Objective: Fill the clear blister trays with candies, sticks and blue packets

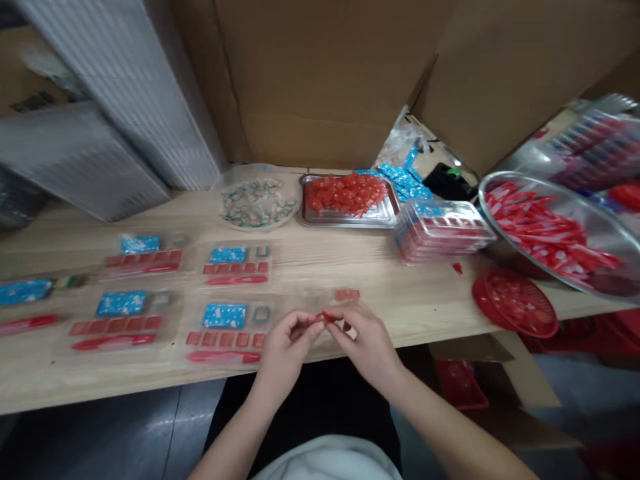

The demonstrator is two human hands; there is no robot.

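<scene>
My left hand [285, 347] and my right hand [365, 340] meet over the front edge of the wooden table [400, 280]. Both pinch small red wrapped pieces [327, 318] between their fingertips. Under my hands lies a clear plastic tray [320, 307] with one red piece [347, 294] in its far row. Just left of it lies a filled tray [226, 330] holding a blue packet, a row of red pieces and a red stick.
Several filled trays [235, 265] lie to the left. At the back stand a round dish of green-white candies [256, 200], a metal tray of red pieces [347, 197], blue packets [403, 177], stacked clear trays [440, 230]. A bowl of red sticks [550, 230] and a red basket [517, 303] are right.
</scene>
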